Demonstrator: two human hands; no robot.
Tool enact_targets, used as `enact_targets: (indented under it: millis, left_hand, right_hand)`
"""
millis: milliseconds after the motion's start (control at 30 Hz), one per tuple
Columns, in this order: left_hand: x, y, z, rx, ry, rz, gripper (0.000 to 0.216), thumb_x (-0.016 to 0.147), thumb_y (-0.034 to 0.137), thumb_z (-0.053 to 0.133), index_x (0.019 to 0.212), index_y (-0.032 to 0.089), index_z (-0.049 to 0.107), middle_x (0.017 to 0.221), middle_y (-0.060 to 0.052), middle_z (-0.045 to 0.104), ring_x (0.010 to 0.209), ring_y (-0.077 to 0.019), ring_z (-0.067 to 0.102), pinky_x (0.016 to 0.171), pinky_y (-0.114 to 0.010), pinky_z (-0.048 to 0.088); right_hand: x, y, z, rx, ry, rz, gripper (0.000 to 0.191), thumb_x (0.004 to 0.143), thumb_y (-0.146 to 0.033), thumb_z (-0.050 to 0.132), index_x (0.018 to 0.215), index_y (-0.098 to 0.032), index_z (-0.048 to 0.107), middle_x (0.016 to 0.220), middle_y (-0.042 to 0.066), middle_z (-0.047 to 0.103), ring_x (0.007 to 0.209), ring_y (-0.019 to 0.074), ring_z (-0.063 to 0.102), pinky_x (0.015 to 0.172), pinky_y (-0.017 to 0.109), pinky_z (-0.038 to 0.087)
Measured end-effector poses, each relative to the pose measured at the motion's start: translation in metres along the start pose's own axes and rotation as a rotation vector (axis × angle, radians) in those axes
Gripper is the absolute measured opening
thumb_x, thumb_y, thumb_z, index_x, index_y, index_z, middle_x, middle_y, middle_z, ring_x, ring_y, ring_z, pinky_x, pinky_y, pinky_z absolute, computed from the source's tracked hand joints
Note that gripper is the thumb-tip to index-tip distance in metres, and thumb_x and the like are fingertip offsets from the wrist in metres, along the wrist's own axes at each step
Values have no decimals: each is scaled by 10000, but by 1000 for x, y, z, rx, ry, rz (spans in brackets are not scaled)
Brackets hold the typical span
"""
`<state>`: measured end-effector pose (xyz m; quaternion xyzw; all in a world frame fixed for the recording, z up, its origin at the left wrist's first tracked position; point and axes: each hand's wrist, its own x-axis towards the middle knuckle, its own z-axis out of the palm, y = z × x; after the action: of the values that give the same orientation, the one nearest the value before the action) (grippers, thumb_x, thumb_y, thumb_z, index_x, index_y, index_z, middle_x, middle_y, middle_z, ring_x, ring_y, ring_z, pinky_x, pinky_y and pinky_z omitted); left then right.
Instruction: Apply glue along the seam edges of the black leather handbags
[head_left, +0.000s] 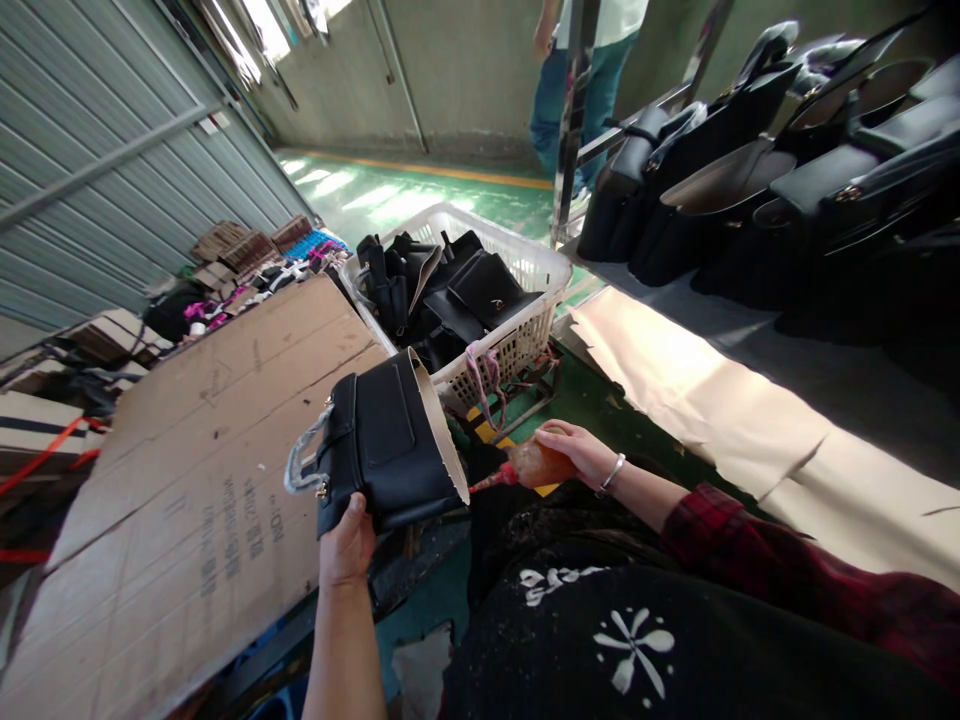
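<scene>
My left hand (pixel 346 545) grips the bottom of a black handbag (pixel 386 440), holding it up on its side over the cardboard sheet (pixel 210 480); its plastic-wrapped handles point left and its open pale-lined mouth faces right. My right hand (pixel 577 455) is closed around an orange squeeze bottle (pixel 534 466). The bottle's red nozzle points left, close to the bag's open rim.
A white plastic basket (pixel 525 265) of black bag parts stands beyond the bag. Finished black handbags (pixel 757 170) line a table (pixel 712 390) at right. Another person's legs (pixel 577 90) stand at the back. Boxes and clutter lie at left by the metal wall.
</scene>
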<state>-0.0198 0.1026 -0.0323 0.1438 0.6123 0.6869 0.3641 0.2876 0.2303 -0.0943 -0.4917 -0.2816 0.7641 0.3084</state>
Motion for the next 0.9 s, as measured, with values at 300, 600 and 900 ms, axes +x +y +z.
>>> enact_targets:
  millis: [300, 600, 900]
  left_hand:
    - [-8, 1, 7, -89, 117, -52, 433, 449, 329, 923, 804, 193, 715, 864, -44, 726, 1056, -280, 649, 1092, -459, 382]
    - [-22, -9, 32, -178, 267, -62, 151, 705, 174, 796, 834, 143, 722, 853, -75, 730, 1015, -230, 674, 1047, -400, 447]
    - [-38, -22, 53, -310, 268, -36, 239, 716, 277, 809, 894, 151, 711, 837, -92, 718, 968, -246, 692, 980, -401, 498]
  right_hand:
    - [-35, -13, 12, 427, -128, 318, 274, 838, -410, 621, 906, -152, 679, 763, 93, 720, 605, 184, 674, 400, 199, 427]
    - [-77, -1, 47, 604, -470, 438, 383, 855, -409, 666, 1186, -217, 649, 919, 88, 744, 672, 157, 705, 538, 214, 564]
    - [-73, -2, 77, 547, -305, 325, 728, 835, -323, 696, 1476, -365, 355, 1021, 69, 766, 743, 234, 747, 511, 255, 576]
